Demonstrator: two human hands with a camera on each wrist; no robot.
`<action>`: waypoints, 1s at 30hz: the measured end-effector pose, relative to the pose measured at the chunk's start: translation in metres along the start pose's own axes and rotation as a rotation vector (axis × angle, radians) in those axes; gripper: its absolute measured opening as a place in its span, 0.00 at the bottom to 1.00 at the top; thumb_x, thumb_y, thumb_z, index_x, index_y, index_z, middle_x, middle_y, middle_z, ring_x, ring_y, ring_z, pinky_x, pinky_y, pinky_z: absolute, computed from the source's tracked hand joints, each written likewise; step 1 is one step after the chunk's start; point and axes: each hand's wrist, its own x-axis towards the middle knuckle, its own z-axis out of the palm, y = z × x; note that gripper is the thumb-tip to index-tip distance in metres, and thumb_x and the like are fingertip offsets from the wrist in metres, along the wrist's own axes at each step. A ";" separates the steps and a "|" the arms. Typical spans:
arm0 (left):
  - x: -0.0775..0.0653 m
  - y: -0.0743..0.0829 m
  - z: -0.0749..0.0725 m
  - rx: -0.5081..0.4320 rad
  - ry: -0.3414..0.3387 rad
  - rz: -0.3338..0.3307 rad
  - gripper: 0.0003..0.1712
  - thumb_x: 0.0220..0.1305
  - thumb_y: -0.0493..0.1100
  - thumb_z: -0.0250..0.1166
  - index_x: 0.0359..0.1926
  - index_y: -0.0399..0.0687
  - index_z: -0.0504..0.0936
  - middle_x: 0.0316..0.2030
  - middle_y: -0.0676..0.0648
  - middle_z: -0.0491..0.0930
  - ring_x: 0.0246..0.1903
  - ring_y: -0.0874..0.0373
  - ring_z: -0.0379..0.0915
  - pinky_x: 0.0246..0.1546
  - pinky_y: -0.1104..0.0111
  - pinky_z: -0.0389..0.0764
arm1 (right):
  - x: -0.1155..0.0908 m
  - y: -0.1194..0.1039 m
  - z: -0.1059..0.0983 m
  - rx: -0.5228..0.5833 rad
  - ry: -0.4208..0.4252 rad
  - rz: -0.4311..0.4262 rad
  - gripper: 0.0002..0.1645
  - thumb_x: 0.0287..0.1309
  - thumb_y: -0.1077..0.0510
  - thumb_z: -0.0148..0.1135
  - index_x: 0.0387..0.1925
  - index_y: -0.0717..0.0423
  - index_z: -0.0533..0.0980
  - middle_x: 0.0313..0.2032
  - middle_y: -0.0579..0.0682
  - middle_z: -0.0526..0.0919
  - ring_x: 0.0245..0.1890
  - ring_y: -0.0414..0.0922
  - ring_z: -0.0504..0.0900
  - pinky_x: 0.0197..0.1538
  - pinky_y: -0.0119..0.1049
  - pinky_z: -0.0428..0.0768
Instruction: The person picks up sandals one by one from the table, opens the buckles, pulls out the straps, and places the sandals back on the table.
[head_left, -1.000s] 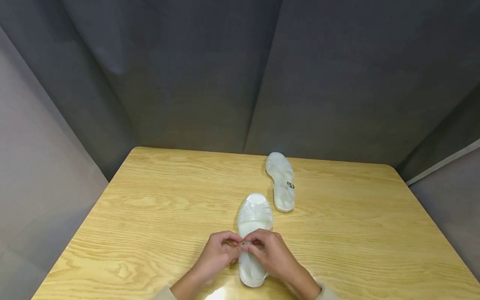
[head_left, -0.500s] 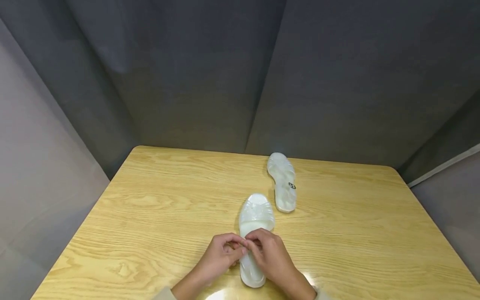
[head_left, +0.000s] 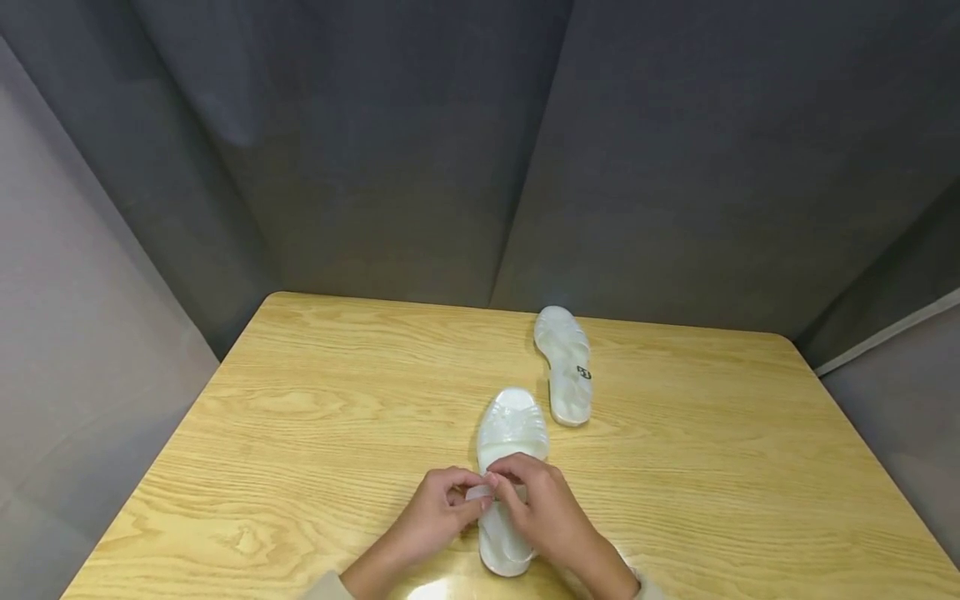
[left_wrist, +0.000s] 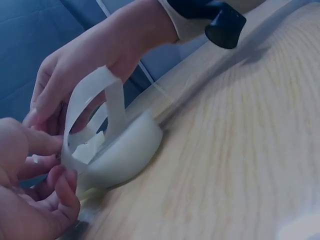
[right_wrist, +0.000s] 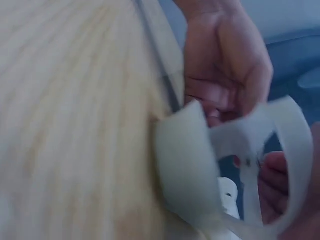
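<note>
A translucent white jelly sandal (head_left: pixel 513 425) lies on the table, toe pointing away from me. Its ankle strap (left_wrist: pixel 81 97) stands up in a loop over the heel. My left hand (head_left: pixel 442 504) pinches one strap end between thumb and finger at the sandal's left side. Fingertips of my right hand (head_left: pixel 543 504) pinch the strap right beside it, touching the left fingertips. A small dark fitting (right_wrist: pixel 248 162) shows on the strap in the right wrist view. The fingers partly hide where the strap ends meet.
A matching sandal (head_left: pixel 558 342) with a dark buckle lies farther back, right of the first, near the far edge. The wood-grain table (head_left: pixel 300 433) has rounded far corners. A dark grey curtain (head_left: pixel 390 167) hangs behind it.
Both hands stay at the strap with small finger shifts. The left fingers have drawn slightly apart, so a pale strap end shows between them. Both sandals stay in place.
</note>
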 end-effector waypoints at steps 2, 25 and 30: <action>0.001 0.001 -0.003 0.030 -0.026 0.009 0.15 0.61 0.40 0.63 0.46 0.35 0.79 0.20 0.45 0.77 0.16 0.66 0.65 0.16 0.80 0.67 | 0.001 0.001 -0.006 -0.047 -0.035 0.013 0.06 0.62 0.58 0.58 0.35 0.55 0.80 0.37 0.43 0.83 0.42 0.38 0.81 0.46 0.36 0.80; 0.017 0.027 -0.006 0.314 -0.110 0.076 0.10 0.58 0.46 0.67 0.33 0.44 0.80 0.29 0.53 0.76 0.21 0.64 0.68 0.20 0.76 0.70 | -0.004 0.006 -0.019 -0.031 -0.185 0.147 0.04 0.58 0.52 0.63 0.30 0.45 0.76 0.30 0.35 0.80 0.36 0.34 0.77 0.40 0.31 0.76; 0.017 0.025 -0.005 0.281 -0.088 0.067 0.10 0.56 0.44 0.68 0.32 0.43 0.78 0.27 0.51 0.75 0.18 0.66 0.66 0.17 0.77 0.67 | -0.005 0.006 -0.019 0.003 -0.156 0.148 0.07 0.57 0.52 0.64 0.27 0.47 0.75 0.22 0.39 0.75 0.21 0.32 0.69 0.25 0.28 0.70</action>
